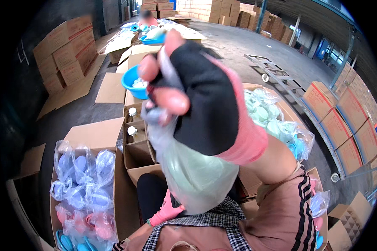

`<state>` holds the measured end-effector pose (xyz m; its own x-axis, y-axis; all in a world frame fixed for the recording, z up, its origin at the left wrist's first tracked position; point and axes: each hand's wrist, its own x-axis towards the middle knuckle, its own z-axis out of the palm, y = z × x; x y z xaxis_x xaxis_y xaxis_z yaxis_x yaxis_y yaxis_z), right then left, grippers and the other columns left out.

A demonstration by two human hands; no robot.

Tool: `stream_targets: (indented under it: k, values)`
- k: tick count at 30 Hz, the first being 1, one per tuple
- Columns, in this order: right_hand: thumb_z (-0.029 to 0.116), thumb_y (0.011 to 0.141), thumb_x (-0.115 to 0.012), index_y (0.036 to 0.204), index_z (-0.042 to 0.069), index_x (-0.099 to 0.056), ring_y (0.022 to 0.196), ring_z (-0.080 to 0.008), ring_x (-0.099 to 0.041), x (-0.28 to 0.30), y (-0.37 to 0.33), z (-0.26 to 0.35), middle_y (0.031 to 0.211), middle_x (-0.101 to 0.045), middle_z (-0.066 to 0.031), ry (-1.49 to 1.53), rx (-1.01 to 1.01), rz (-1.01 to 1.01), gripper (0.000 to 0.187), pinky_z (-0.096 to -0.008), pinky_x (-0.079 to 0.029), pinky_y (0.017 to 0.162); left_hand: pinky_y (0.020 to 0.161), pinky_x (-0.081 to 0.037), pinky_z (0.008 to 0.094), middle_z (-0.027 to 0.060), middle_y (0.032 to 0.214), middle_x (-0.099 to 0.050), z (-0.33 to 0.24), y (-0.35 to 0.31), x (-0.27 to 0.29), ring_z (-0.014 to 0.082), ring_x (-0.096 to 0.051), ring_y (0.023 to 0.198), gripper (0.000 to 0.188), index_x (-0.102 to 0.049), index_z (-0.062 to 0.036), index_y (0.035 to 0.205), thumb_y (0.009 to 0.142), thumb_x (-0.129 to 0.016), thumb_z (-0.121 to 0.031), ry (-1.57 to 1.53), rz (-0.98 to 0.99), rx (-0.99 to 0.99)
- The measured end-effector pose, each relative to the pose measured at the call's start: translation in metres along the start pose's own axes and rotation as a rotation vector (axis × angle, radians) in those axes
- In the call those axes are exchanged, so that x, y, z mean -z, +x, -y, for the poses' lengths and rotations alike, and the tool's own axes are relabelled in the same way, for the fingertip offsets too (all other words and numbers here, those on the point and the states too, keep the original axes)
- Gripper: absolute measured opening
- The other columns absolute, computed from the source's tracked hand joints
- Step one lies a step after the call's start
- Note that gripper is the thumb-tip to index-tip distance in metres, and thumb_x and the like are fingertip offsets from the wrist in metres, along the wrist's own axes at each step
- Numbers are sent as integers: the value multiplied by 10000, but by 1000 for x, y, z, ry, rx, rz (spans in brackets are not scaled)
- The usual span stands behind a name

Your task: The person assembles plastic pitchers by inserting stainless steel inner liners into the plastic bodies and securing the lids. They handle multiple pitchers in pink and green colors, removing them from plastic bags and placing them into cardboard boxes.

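Seemingly partway: purple-filled bags (83,165) lie boxed, my right hand (205,96) pinches an unplaced green-filled bag (199,175), my left hand's (168,210) grip unclear.

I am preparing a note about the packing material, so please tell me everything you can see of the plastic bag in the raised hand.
The bag is thin, translucent and wrinkled, like soft plastic. A pale green content shows through, too veiled to identify. Its narrow upper part is bunched in the right hand; the fuller part hangs below, before the checked apron. Whether the left hand touches it is unclear.
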<state>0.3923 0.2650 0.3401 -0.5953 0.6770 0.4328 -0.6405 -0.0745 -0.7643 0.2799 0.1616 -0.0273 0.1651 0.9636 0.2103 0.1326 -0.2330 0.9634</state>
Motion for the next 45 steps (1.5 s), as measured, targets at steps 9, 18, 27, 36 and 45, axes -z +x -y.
stream_targets:
  k: [9, 18, 27, 36, 45]
  values:
    - [206, 886, -443, 786, 14, -495, 399, -98, -456, -37, -44, -60, 682, -552, -71, 307, -355, 270, 222, -213, -369, 400, 889, -376, 329, 126, 1107, -491, 13, 28, 107, 213, -464, 1048, 413, -404, 29, 1170, 833, -515, -183, -333, -596, 211]
    - [229, 791, -588, 930, 2, -519, 814, -203, -541, 43, -107, -41, 999, -514, -129, -857, 545, 321, 276, -330, -438, 724, 849, -396, 313, 125, 1032, -527, -26, 42, 32, 200, -496, 984, 345, -451, 22, 1118, 831, -510, -160, -256, -220, 156]
    - [403, 917, -305, 1128, 3, -482, 1025, -150, -463, 192, -212, -168, 1109, -516, -70, -69, -283, -531, 486, -285, -346, 899, 809, -417, 298, 123, 957, -563, -44, 4, -1, 186, -529, 919, 282, -498, 15, 1065, 828, -505, -137, 195, -116, 56]
    - [389, 899, -363, 1108, 29, -497, 1027, -131, -461, 188, -234, -156, 1116, -511, -55, 92, -208, -584, 437, -265, -342, 913, 769, -437, 283, 121, 883, -599, -72, 7, -3, 173, -561, 855, 228, -545, 9, 1013, 825, -501, -114, 307, 86, -162]
    - [380, 891, -381, 1114, 29, -494, 1030, -138, -462, 224, -232, -179, 1122, -508, -64, -186, -324, -687, 431, -268, -338, 920, 901, -376, 264, 106, 1129, -505, -99, 136, 32, 159, -499, 1005, 486, -419, -22, 1204, 775, -591, -174, -766, 437, 426]
